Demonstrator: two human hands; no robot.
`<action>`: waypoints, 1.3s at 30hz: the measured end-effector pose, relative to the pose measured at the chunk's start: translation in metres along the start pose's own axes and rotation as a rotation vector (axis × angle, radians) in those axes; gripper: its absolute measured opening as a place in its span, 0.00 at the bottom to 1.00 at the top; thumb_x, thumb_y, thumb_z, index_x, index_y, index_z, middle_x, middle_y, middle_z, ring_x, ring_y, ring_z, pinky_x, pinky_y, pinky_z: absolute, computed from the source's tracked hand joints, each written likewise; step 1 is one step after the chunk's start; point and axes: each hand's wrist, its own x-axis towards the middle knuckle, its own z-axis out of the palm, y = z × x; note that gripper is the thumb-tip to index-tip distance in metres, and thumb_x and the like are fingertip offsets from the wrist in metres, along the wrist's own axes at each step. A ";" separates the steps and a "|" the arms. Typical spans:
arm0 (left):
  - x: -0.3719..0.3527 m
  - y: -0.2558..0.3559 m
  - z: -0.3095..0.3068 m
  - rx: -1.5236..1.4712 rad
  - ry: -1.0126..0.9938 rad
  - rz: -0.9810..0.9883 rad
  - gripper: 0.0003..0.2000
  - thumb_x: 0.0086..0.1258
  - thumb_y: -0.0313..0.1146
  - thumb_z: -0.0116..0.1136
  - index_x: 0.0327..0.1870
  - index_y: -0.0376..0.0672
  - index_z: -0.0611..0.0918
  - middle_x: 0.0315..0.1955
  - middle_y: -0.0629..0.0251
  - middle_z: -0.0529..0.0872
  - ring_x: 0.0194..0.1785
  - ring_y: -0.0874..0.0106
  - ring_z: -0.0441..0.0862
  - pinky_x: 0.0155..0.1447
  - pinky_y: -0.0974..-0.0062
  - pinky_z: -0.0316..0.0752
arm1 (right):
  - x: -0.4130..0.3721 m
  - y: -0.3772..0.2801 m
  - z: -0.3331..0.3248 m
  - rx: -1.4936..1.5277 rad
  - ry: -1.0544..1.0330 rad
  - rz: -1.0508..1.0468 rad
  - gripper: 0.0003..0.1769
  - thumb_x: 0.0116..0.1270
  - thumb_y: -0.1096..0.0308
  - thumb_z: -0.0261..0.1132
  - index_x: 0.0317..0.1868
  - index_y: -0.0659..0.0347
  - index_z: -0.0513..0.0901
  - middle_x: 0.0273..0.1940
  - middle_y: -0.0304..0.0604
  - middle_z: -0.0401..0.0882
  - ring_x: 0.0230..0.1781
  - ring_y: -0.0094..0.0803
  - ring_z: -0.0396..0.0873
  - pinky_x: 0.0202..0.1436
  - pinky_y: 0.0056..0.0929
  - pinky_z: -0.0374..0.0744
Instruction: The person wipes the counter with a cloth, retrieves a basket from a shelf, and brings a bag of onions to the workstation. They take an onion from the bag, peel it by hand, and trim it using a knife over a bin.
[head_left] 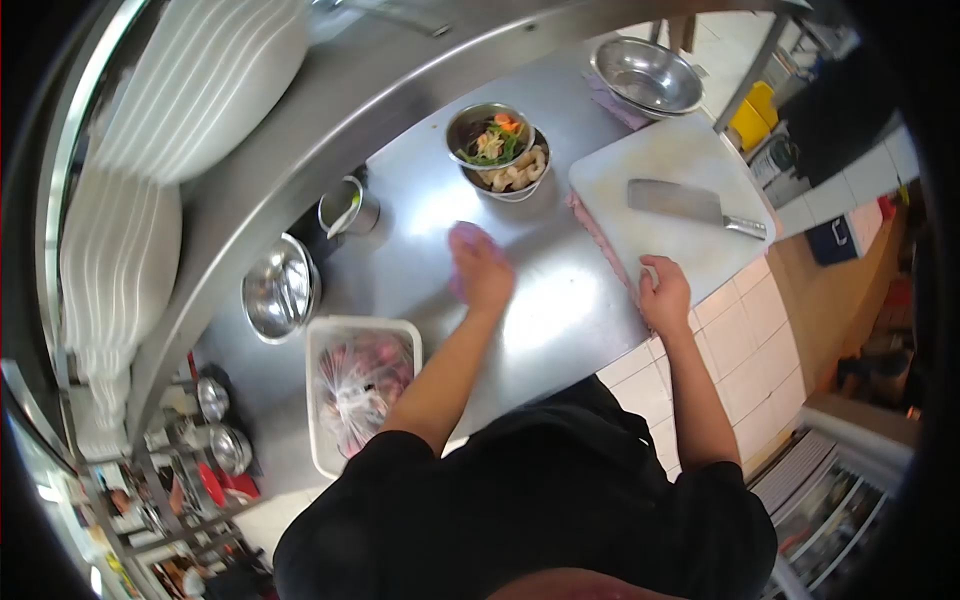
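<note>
My left hand (482,272) is on a purple cloth (462,240) pressed to the steel table (545,300), slightly blurred. At the near edge of the white cutting board (640,160), my right hand (664,295) rests with its fingers apart and holds nothing. A cleaver (675,202) lies flat on the board, its handle toward the right corner. A pink cloth (597,235) shows along the board's left edge. Beyond my left hand, a steel bowl of cut vegetables (488,142) sits partly over a bowl of pale pieces (520,175).
A white tub (315,400) with a plastic bag of reddish items (365,385) stands at left. Behind it are a steel bowl (280,290) and a steel cup (350,207). Steel bowls (650,75) stand at the far right. Stacked white plates (190,90) fill the upper-left shelf.
</note>
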 end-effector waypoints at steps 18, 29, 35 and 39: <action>0.297 -0.040 0.018 -0.876 -0.131 -0.345 0.12 0.69 0.36 0.49 0.47 0.39 0.71 0.35 0.60 0.77 0.41 0.66 0.78 0.48 0.72 0.72 | -0.012 0.025 -0.002 -0.301 0.171 -0.063 0.15 0.42 0.77 0.57 0.35 0.57 0.77 0.38 0.43 0.75 0.42 0.42 0.72 0.43 0.38 0.69; 0.271 -0.100 0.002 -0.204 -0.341 0.585 0.19 0.68 0.21 0.48 0.60 0.43 0.73 0.54 0.62 0.78 0.52 0.67 0.77 0.55 0.71 0.74 | -0.011 0.021 -0.004 -0.298 0.153 -0.039 0.17 0.39 0.78 0.56 0.35 0.57 0.76 0.39 0.44 0.74 0.42 0.44 0.72 0.45 0.39 0.69; 0.346 -0.186 0.065 0.069 0.135 0.288 0.11 0.64 0.28 0.51 0.47 0.39 0.76 0.40 0.60 0.80 0.44 0.64 0.78 0.43 0.66 0.75 | -0.011 0.026 -0.004 -0.333 0.181 -0.076 0.18 0.38 0.79 0.55 0.35 0.58 0.75 0.38 0.44 0.74 0.41 0.44 0.71 0.43 0.40 0.69; 0.389 -0.132 0.089 -0.153 -0.110 0.257 0.06 0.62 0.26 0.49 0.39 0.42 0.74 0.28 0.66 0.74 0.33 0.70 0.75 0.35 0.69 0.74 | -0.012 0.026 -0.003 -0.323 0.172 -0.068 0.18 0.37 0.78 0.54 0.34 0.57 0.76 0.38 0.43 0.74 0.41 0.43 0.72 0.44 0.39 0.69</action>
